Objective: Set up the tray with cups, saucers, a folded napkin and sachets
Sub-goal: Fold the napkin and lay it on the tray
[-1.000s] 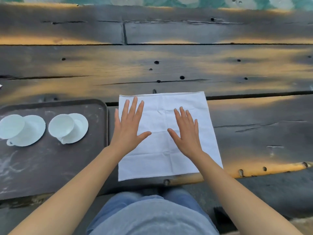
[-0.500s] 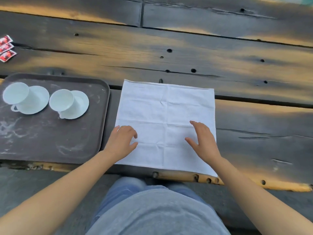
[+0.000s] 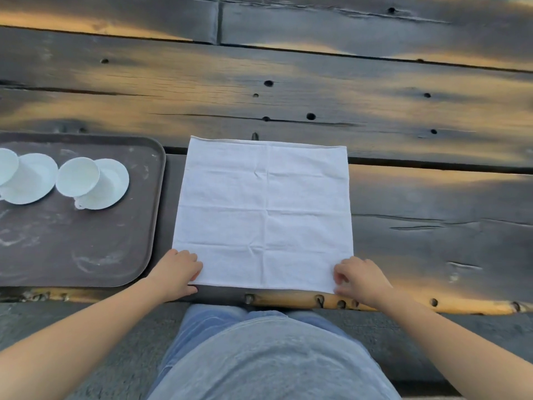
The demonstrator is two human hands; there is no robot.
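Note:
A white napkin (image 3: 264, 212) lies spread flat on the wooden table (image 3: 317, 90), right of the dark brown tray (image 3: 86, 249). My left hand (image 3: 177, 271) pinches its near left corner, and my right hand (image 3: 359, 277) pinches its near right corner, both at the table's front edge. On the tray stand two white cups on saucers: one (image 3: 78, 176) on its saucer (image 3: 111, 183) near the tray's middle, the other (image 3: 5, 166) on its saucer (image 3: 31, 179) cut off at the left edge. No sachets are in view.
The table's planks run left to right with knot holes and cracks. Its rough front edge (image 3: 302, 301) lies just below the napkin, with my lap beneath it. The tray's near half holds only pale smears.
Both hands slid back from the napkin's middle to its near corners and curled onto them. The view tilted, so the red sachets at far left dropped out of sight.

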